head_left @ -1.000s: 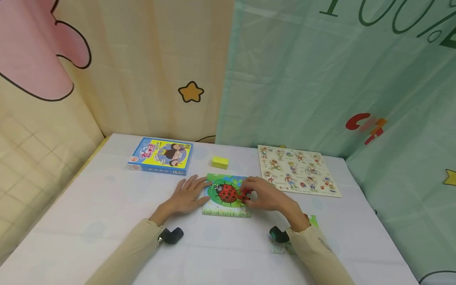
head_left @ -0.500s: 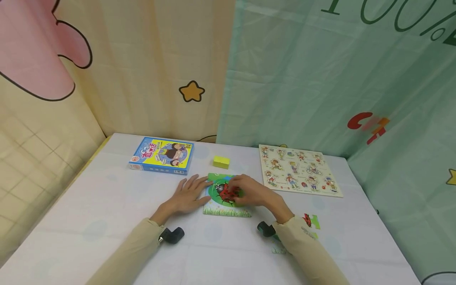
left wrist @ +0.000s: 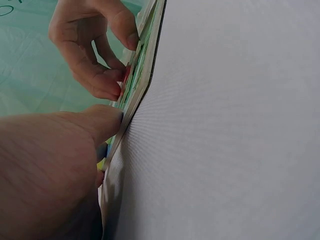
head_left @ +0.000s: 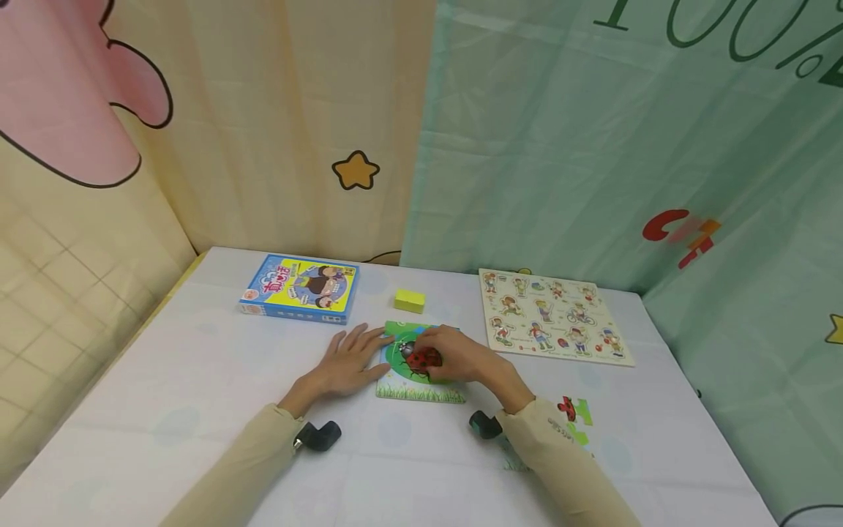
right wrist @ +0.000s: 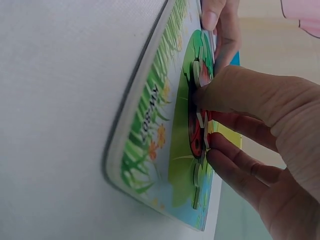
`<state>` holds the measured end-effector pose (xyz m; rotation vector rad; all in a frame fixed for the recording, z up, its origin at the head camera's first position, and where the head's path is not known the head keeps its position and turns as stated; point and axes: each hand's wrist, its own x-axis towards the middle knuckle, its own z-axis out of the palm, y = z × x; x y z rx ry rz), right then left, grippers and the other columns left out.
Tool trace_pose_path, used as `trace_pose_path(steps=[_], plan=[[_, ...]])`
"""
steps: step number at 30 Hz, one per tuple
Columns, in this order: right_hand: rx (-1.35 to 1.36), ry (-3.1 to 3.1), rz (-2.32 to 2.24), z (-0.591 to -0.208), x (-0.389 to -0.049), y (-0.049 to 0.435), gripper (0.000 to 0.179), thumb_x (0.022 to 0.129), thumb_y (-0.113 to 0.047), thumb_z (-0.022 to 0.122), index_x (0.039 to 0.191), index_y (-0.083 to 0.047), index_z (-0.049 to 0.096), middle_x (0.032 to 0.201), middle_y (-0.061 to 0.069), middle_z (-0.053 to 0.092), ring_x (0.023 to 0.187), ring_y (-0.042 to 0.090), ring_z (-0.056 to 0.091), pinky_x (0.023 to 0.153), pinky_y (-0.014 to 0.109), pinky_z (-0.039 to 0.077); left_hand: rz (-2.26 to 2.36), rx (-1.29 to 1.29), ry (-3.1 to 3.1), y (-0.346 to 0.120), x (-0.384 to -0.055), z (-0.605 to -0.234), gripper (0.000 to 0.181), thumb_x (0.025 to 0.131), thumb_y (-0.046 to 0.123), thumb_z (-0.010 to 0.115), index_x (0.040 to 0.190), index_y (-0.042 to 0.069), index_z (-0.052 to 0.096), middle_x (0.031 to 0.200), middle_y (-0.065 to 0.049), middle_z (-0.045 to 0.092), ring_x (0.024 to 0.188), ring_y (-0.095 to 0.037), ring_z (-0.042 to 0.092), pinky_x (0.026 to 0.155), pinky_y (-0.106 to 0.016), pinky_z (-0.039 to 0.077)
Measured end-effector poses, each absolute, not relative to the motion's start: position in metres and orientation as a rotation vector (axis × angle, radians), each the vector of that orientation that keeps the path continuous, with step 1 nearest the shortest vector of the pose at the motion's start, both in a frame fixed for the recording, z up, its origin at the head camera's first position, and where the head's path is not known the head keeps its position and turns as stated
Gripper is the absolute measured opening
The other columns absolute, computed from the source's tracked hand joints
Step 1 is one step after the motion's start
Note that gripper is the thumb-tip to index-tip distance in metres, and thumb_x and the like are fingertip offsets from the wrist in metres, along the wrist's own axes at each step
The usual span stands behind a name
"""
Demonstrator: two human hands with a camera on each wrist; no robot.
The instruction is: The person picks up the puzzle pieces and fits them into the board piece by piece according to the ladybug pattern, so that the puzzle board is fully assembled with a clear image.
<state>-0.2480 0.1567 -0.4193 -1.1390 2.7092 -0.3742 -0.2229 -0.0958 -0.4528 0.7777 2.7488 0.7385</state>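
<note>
A ladybug puzzle board (head_left: 421,394) lies flat mid-table, its grass strip toward me. My left hand (head_left: 347,363) has its fingers spread at the board's left side, and its thumb (left wrist: 107,122) touches the edge. Over the ladybug picture, my right hand (head_left: 457,354) pinches a red, black-spotted puzzle piece (head_left: 428,357) between thumb and fingers. Those fingers hide much of the piece, so how it sits in the board cannot be told. From the right wrist view, piece edges stand raised above the board surface (right wrist: 177,150).
Loose puzzle pieces (head_left: 582,411) lie beside the right sleeve, partly covered by it. Behind the board stands a yellow block (head_left: 409,300). A blue and yellow box (head_left: 299,288) is at back left, and a board of printed figures (head_left: 553,316) at back right.
My right hand has carried the red piece leftward from the board's right side to over the ladybug. More of the loose pieces now shows beside the sleeve. My left hand has stayed put.
</note>
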Motion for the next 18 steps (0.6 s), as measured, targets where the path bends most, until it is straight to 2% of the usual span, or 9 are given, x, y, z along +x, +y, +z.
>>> trace_pose_path(steps=[8, 13, 18], plan=[[-1.097, 2.716, -0.357, -0.4140, -0.2459, 0.1540, 0.031, 0.087, -0.012, 0.073, 0.117, -0.009, 0.074, 0.127, 0.006, 0.065, 0.113, 0.023, 0.061, 0.099, 0.040, 0.051, 0.759, 0.802, 2.749, -0.0959, -0.2243, -0.4544, 0.058, 0.104, 0.038, 0.048, 0.155, 0.014, 0.036, 0.164, -0.015, 0.024, 0.154, -0.042, 0.008, 0.120, -0.066, 0.004], [-1.036, 2.717, -0.354, -0.4146, -0.2447, 0.1538, 0.034, 0.088, -0.015, 0.073, 0.121, -0.010, 0.073, 0.130, 0.006, 0.061, 0.115, 0.022, 0.060, 0.099, 0.037, 0.052, 0.785, 0.823, 2.752, -0.0959, -0.2239, -0.4554, 0.059, 0.103, 0.038, 0.050, 0.154, 0.013, 0.037, 0.163, -0.016, 0.026, 0.153, -0.043, 0.010, 0.119, -0.068, 0.005], [-1.076, 2.717, -0.370, -0.4142, -0.2448, 0.1545, 0.030, 0.088, -0.013, 0.075, 0.118, -0.009, 0.075, 0.128, 0.008, 0.064, 0.116, 0.023, 0.062, 0.099, 0.035, 0.053, 0.775, 0.817, 2.747, -0.0964, -0.2233, -0.4552, 0.058, 0.103, 0.037, 0.049, 0.155, 0.013, 0.037, 0.164, -0.016, 0.026, 0.153, -0.043, 0.009, 0.119, -0.068, 0.005]])
